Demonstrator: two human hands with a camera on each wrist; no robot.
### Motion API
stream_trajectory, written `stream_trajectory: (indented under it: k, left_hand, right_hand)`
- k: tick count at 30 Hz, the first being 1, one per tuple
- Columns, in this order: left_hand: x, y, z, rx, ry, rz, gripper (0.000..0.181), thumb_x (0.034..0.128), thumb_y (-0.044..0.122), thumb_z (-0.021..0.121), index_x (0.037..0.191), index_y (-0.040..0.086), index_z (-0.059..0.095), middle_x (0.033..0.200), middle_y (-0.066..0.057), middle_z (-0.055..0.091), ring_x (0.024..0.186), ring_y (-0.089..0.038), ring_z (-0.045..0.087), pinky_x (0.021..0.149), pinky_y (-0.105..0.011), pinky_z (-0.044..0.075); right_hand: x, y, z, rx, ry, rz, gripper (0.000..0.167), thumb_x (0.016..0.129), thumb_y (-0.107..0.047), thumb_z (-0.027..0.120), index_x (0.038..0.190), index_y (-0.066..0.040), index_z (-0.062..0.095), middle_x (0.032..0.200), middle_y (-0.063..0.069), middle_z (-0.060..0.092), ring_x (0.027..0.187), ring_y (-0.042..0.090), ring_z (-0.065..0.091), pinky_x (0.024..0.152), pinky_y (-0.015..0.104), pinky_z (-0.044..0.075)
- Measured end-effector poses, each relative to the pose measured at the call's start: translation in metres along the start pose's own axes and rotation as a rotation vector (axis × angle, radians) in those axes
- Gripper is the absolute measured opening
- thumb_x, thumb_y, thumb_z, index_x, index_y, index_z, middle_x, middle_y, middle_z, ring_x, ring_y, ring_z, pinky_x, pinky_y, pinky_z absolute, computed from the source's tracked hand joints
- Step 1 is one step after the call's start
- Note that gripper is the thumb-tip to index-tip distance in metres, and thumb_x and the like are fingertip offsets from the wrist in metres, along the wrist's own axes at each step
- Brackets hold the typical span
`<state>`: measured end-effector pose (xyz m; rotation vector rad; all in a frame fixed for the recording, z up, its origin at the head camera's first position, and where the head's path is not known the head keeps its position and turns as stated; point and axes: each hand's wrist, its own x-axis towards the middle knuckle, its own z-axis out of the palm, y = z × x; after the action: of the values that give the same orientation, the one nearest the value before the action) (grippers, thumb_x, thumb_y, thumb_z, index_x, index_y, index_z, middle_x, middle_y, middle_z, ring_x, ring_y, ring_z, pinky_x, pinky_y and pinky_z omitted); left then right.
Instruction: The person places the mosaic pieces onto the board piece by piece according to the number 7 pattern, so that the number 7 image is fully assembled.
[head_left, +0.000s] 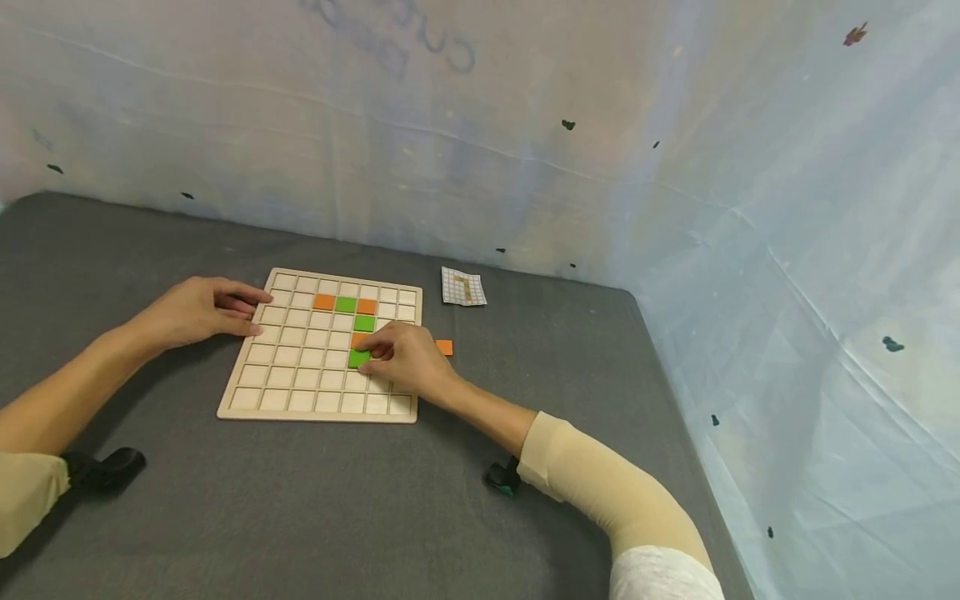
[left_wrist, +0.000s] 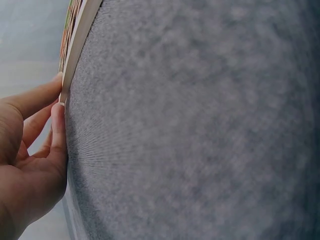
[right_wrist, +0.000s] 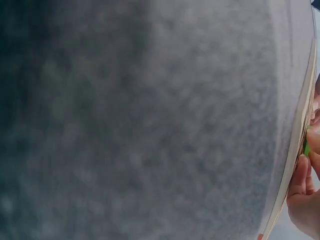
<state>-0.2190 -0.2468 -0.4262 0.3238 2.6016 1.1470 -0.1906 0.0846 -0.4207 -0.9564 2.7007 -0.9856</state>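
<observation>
A wooden grid board (head_left: 247, 398) lies flat on the dark cloth. My left hand (head_left: 191, 312) rests its fingertips and thumb against the board's left edge, fingers mostly straight; the left wrist view shows this contact close up. Over the right part of the grid, my right hand (head_left: 408, 358) pinches a green square tile (head_left: 357, 359) between thumb and fingers, at a cell of the board. Just above it lies an orange tile (head_left: 358, 340), partly covered by the fingers. Further up sits a green tile (head_left: 364, 323), below a row of orange (head_left: 324, 302), green (head_left: 346, 304) and orange (head_left: 367, 307) tiles.
A loose orange tile (head_left: 445, 347) lies on the cloth (head_left: 315, 508) just right of the board. Behind it is a small paper card (head_left: 463, 287) printed with a coloured grid pattern. Pale sheeting (head_left: 480, 125) hangs at the back and right.
</observation>
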Motion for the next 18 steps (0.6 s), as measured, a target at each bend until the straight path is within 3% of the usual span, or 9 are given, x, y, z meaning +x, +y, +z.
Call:
stream_trajectory:
  k: [11,18]
  left_hand:
    - [0.0009,0.0016,-0.001,0.01,-0.002,-0.005,0.062,0.0882,0.036,0.077,0.139,0.006,0.058,0.127,-0.02,0.06,0.111,-0.028,0.059,0.075,-0.022,0.05]
    - [0.0005,0.0009,-0.0004,0.005,-0.027,-0.008,0.065,0.0887,0.039,0.076,0.14,0.004,0.056,0.131,-0.022,0.058,0.114,-0.032,0.057,0.078,-0.029,0.052]
  right_hand:
    - [0.0002,0.003,0.003,-0.03,0.013,-0.013,0.028,0.084,-0.02,0.083,0.111,-0.014,0.077,0.095,-0.001,0.066,0.082,0.001,0.059,0.072,0.01,0.047]
    - [-0.0014,0.0025,0.0013,-0.002,0.003,0.015,0.031,0.083,-0.022,0.084,0.112,-0.014,0.076,0.096,-0.001,0.067,0.083,0.003,0.061,0.073,0.01,0.047]
